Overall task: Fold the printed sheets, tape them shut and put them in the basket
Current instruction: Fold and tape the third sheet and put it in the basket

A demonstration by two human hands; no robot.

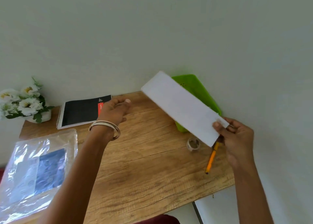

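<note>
Folded sheet (182,107), pinched at its near end by right hand (237,139), overlaps basket (199,90); left hand (115,112) open.

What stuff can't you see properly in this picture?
Head view:
- Green basket: its inside is hidden by the folded sheet held in the right hand.
- Tape roll: too small to see how much is left.
- Plastic sleeve: glare hides the print, and the left edge cuts it off.

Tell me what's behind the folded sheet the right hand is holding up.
Behind the folded sheet is the green basket, against the wall. Only its far rim and a near corner show. The sheet hides most of its inside, so I cannot tell whether anything is already in it.
</note>
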